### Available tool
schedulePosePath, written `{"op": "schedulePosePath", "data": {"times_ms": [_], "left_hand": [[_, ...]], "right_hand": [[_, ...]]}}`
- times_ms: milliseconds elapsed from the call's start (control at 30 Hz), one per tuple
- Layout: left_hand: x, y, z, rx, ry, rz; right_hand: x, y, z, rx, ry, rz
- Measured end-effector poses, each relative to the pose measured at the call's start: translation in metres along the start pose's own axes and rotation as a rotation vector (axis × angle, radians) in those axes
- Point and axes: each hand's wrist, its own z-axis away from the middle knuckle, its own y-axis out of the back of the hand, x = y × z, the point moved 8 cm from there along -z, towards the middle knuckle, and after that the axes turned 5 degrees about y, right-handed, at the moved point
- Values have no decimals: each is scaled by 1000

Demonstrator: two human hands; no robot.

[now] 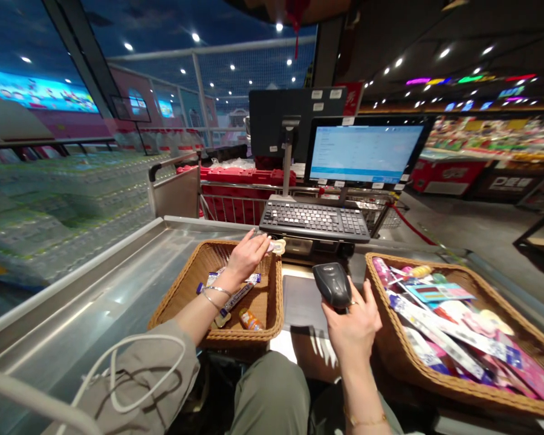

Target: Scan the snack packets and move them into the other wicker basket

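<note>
My right hand [351, 323] grips a black barcode scanner [333, 284] at the counter's middle, its head pointing toward the keyboard. My left hand [247, 254] reaches over the left wicker basket [176, 296] and pinches a small pale packet [277, 246] above the basket's far right corner. Inside that basket lie a few small packets, among them a blue and white stick [236, 297] and an orange one [250, 320].
A right wicker basket [439, 377] holds several toothbrush packs and colourful packets. A black keyboard [315, 220], a lit screen [365, 152] and a second monitor's back [294, 121] stand ahead. A steel counter [95, 302] runs left, with a red shopping cart [240, 193] behind it.
</note>
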Motion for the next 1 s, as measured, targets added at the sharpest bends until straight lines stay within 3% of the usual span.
{"op": "schedulePosePath", "data": {"times_ms": [233, 500, 667, 1000], "left_hand": [[23, -3, -17, 17, 13, 79], [54, 2, -31, 117, -63, 97], [61, 3, -36, 142, -80, 114], [68, 1, -38, 144, -71, 137]], "right_hand": [[-4, 2, -2, -18, 29, 8], [2, -4, -2, -65, 49, 53], [5, -2, -1, -18, 83, 75], [8, -6, -1, -88, 75, 70]]}}
